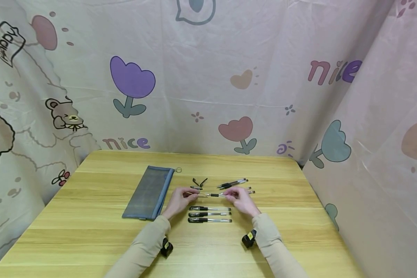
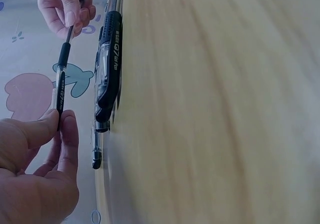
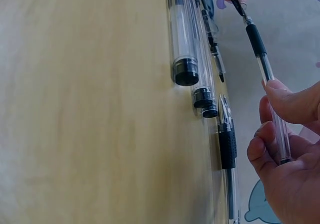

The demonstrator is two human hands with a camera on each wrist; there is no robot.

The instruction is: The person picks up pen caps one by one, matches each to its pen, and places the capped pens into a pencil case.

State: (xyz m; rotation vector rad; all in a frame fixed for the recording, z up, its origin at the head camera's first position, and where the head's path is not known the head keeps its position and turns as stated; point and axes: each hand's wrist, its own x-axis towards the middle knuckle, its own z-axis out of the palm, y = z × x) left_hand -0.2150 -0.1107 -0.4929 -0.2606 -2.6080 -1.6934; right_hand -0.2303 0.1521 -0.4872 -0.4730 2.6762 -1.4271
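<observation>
My left hand (image 1: 180,199) pinches a black pen cap (image 2: 60,92) between thumb and fingers; white lettering runs along the cap. The right hand (image 1: 242,200) holds a gel pen (image 3: 256,39) by its clear barrel, its black grip exposed. In the right wrist view, the pen's tip points at the cap's mouth and meets it end to end. Both hands are above the table, the pen level between them. Three capped gel pens (image 1: 209,214) lie in a row in front of the hands, caps toward the left.
Several uncapped pens (image 1: 233,183) lie behind and beside the right hand. Loose black caps (image 1: 199,182) sit behind the left hand. A grey mesh pencil pouch (image 1: 144,195) with blue edging lies to the left on the wooden table (image 1: 90,231). A printed curtain (image 1: 194,77) hangs behind.
</observation>
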